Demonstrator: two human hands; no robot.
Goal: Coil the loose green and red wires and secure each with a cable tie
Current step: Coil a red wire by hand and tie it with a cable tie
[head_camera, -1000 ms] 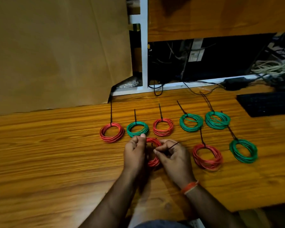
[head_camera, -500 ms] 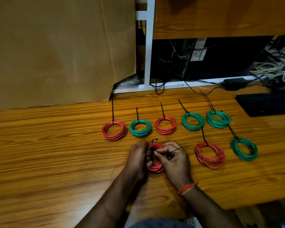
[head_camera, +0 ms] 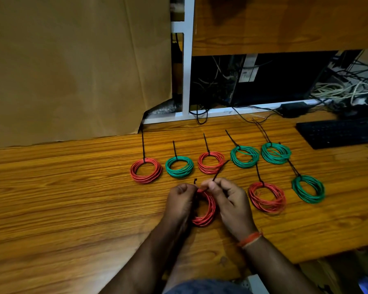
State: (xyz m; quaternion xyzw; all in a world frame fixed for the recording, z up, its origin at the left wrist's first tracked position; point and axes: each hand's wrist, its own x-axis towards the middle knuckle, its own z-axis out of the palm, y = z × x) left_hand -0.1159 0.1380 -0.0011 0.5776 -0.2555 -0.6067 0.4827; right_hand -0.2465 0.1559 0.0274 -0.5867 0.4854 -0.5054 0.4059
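- I see my left hand (head_camera: 182, 200) curled round the left side of the red coil (head_camera: 206, 211), gripping it against the tabletop (head_camera: 72, 209).
- My right hand (head_camera: 227, 200) pinches the black cable tie (head_camera: 220, 169) between thumb and forefinger at the top of that coil; the tie's long tail slants up and away from my right hand, and a short hooked end (head_camera: 195, 181) sticks up between the two hands.
- The red coil stands between my hands, its lower arc showing below them.
- Beyond my hands lies a row of tied coils: a red one (head_camera: 146, 170) furthest to the left, then a green one (head_camera: 179, 167), a red one (head_camera: 211, 165), a green one (head_camera: 244, 156) and another green one (head_camera: 276, 153).
- Just right of my right hand lies a tied red coil (head_camera: 266, 200); further right, a tied green coil (head_camera: 308, 188).
- Far right and beyond my hands, a black keyboard (head_camera: 338, 133) sits on the tabletop.
- A brown cardboard sheet (head_camera: 72, 66) stands beyond my left hand.
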